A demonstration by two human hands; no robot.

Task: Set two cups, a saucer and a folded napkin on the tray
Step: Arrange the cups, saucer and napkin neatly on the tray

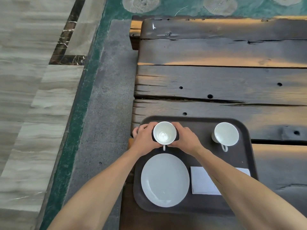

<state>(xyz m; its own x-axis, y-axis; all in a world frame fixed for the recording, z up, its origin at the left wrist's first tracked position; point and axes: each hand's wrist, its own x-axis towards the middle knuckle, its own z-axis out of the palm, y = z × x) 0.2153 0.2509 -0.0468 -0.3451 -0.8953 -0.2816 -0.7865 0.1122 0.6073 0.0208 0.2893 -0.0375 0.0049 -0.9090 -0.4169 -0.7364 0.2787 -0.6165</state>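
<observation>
A dark brown tray (pixel 199 123) lies at the near left corner of a wooden table. A white cup (pixel 164 132) stands upright at the tray's far left, its handle pointing toward me. My left hand (pixel 144 138) and my right hand (pixel 186 138) curl round its sides from either flank. A second white cup (pixel 226 133) stands at the far right of the tray, handle also toward me. A white saucer (pixel 165 179) lies at the near left. A folded white napkin (pixel 201 180) lies to its right, partly under my right forearm.
The dark plank table (pixel 224 80) stretches away beyond the tray, with cracks and holes in it. Its left edge drops to a grey stone floor (pixel 106 105) close beside my left hand. A green patterned carpet (pixel 166 7) lies beyond the table.
</observation>
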